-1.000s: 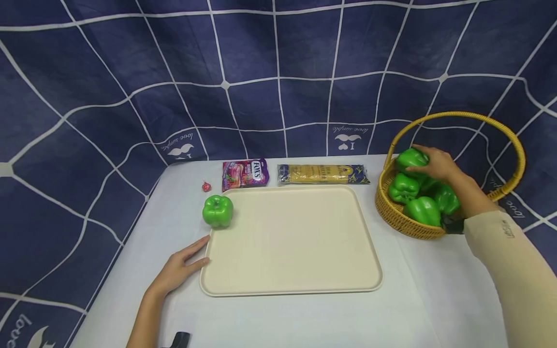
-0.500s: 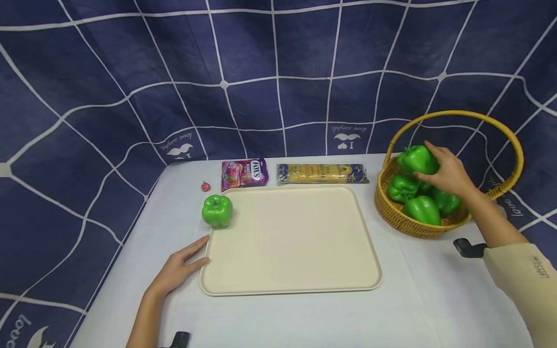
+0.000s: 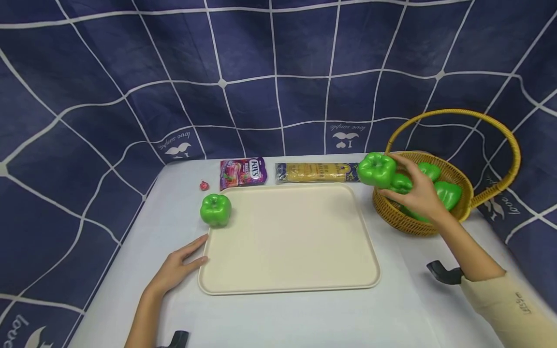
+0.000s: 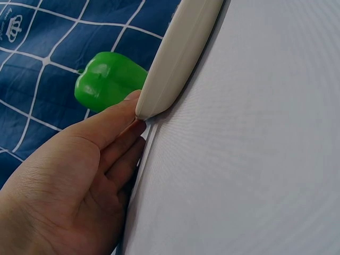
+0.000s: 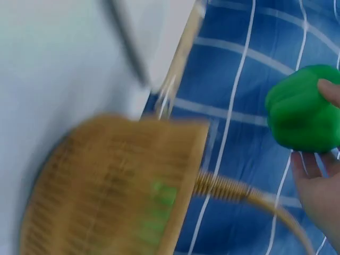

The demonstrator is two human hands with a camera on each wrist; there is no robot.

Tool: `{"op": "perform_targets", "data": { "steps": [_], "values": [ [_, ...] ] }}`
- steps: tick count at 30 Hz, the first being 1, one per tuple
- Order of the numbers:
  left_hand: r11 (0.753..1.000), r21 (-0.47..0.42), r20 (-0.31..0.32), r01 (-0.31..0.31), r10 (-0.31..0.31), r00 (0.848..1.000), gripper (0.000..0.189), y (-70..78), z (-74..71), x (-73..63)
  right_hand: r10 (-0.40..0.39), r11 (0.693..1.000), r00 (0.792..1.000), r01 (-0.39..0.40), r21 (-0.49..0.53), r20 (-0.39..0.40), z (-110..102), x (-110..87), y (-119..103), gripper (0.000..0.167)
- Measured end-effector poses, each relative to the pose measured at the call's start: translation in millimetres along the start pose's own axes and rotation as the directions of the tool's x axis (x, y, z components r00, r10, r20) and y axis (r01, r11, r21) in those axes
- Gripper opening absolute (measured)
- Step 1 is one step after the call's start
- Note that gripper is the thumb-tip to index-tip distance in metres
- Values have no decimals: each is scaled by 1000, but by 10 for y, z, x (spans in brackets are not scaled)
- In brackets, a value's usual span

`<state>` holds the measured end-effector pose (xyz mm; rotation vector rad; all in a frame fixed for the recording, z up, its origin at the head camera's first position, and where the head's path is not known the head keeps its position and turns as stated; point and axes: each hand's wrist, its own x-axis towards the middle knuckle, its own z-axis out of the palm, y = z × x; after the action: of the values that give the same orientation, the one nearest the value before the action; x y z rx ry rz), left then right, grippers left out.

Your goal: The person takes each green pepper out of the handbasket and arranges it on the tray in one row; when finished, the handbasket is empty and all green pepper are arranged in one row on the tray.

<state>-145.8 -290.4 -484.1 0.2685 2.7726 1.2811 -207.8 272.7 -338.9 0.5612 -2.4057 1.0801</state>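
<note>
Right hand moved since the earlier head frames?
Yes: judged against the basket, the right hand has moved left, bringing the held green pepper nearer the tray.

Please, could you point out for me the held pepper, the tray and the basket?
Held pepper (image 3: 376, 171), head view: middle of its green body.
Tray (image 3: 290, 240), head view: bare flat surface.
Basket (image 5: 109, 180), right wrist view: woven outer wall.

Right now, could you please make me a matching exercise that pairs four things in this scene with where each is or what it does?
Things:
1. right hand
2. FOX'S bag
3. left hand
4. wicker basket

Places and states:
A. at the left edge of the tray
B. contains other peppers, right of the tray
C. grips a green pepper
D. lies near the tray's far left corner

Pairs: 1-C; 2-D; 3-A; 4-B
</note>
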Motion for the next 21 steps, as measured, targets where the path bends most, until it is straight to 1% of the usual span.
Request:
{"op": "perform_targets", "data": {
  "steps": [2, 4, 8, 12, 15, 17, 20, 21],
  "values": [
    [1000, 1, 0, 2, -2, 1000, 61, -3, 1, 1, -31, 997, 998, 27, 72, 46, 113, 30, -201, 85],
    [1000, 1, -1, 4, -4, 1000, 61, -7, 4, 3, -71, 988, 994, 58, 141, 88, 248, 70, -264, 84],
    [1000, 14, -7, 7, -7, 1000, 62, -14, 9, 7, -100, 962, 980, 51, 267, 170, 576, 161, -382, 81],
    [1000, 12, -13, 14, -14, 1000, 62, -14, 17, 3, -88, 935, 960, -12, 355, 265, 953, 249, -497, 81],
    [1000, 9, -13, 12, -12, 1000, 61, -20, 20, -2, -72, 906, 942, -75, 416, 328, 1227, 304, -559, 82],
    [1000, 22, -15, 6, -6, 1000, 61, -31, 21, -2, -72, 884, 929, -109, 454, 364, 1399, 335, -572, 82],
    [1000, 29, -16, -10, 10, 1000, 60, -42, 21, -1, -73, 848, 909, -160, 505, 411, 1676, 362, -503, 83],
    [999, 30, -17, -14, 14, 1000, 60, -46, 21, -1, -69, 842, 900, -178, 510, 430, 1767, 367, -474, 83]
  ]
}}
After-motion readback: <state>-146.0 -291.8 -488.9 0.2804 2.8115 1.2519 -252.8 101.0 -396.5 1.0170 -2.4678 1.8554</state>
